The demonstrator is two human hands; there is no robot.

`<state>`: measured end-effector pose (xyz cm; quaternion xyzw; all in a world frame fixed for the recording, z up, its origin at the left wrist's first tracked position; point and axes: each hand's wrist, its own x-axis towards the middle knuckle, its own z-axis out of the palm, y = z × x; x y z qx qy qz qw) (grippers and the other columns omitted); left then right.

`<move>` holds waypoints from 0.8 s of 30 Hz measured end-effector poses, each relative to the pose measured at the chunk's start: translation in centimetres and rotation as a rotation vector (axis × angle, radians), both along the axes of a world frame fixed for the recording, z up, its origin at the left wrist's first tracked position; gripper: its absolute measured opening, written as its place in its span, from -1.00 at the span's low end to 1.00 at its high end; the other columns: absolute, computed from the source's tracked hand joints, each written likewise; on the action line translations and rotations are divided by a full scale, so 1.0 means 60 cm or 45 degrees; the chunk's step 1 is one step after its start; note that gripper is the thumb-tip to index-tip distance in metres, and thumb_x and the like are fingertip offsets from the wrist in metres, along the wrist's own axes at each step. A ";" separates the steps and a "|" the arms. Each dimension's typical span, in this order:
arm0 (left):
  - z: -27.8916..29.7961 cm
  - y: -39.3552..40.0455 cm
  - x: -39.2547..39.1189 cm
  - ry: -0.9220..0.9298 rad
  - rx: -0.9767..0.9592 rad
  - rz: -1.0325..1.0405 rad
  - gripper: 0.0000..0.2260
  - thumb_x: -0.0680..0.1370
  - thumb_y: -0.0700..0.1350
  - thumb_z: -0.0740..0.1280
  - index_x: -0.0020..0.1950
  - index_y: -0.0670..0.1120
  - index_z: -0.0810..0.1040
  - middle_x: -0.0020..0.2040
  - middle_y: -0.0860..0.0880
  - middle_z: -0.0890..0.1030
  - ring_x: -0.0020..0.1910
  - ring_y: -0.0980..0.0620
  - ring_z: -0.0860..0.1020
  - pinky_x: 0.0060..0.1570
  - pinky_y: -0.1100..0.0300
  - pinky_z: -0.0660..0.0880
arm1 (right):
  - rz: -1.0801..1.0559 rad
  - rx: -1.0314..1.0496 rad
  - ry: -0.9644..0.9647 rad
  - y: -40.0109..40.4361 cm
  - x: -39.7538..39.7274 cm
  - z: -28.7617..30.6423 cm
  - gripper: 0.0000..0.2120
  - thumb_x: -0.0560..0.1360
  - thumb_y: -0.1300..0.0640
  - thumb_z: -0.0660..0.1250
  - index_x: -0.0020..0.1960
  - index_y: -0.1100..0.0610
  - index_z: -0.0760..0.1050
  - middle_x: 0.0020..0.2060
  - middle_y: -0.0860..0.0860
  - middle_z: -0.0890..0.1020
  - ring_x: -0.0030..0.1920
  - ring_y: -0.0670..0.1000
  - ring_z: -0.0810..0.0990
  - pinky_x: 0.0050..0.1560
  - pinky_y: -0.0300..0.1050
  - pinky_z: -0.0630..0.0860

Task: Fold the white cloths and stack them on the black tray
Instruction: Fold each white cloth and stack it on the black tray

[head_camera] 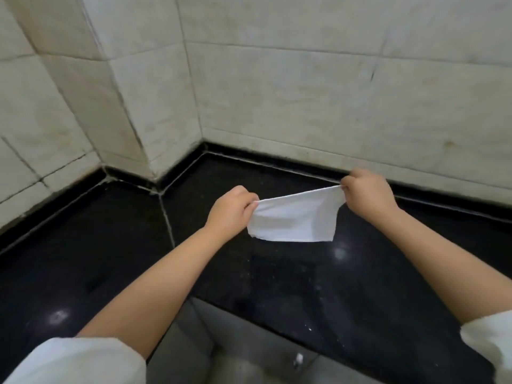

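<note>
A white cloth [293,220] hangs in the air above the black counter, stretched between both hands. My left hand [231,209] pinches its left top corner with curled fingers. My right hand [367,191] pinches the right top corner, a little higher and farther back. The cloth sags below the held edge and looks doubled over, with its lower edge free. No black tray and no other cloths are in view.
A glossy black stone counter [318,286] runs into a corner under pale tiled walls [304,92]. A grout seam [167,220] crosses the counter at left. The counter's front edge and a grey cabinet face [221,350] lie below my arms.
</note>
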<state>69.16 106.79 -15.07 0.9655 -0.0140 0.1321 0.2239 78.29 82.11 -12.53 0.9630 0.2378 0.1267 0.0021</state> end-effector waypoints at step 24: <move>-0.261 -0.028 0.110 0.798 0.413 -0.382 -0.76 0.61 -0.13 0.13 0.22 -0.13 0.49 0.21 -0.09 0.52 0.17 -0.01 0.50 0.15 0.17 0.44 | -0.585 0.249 0.917 -0.046 -0.010 -0.304 -0.74 0.53 0.28 0.13 0.08 0.23 0.56 0.07 0.15 0.59 0.10 0.14 0.53 0.08 -0.04 0.49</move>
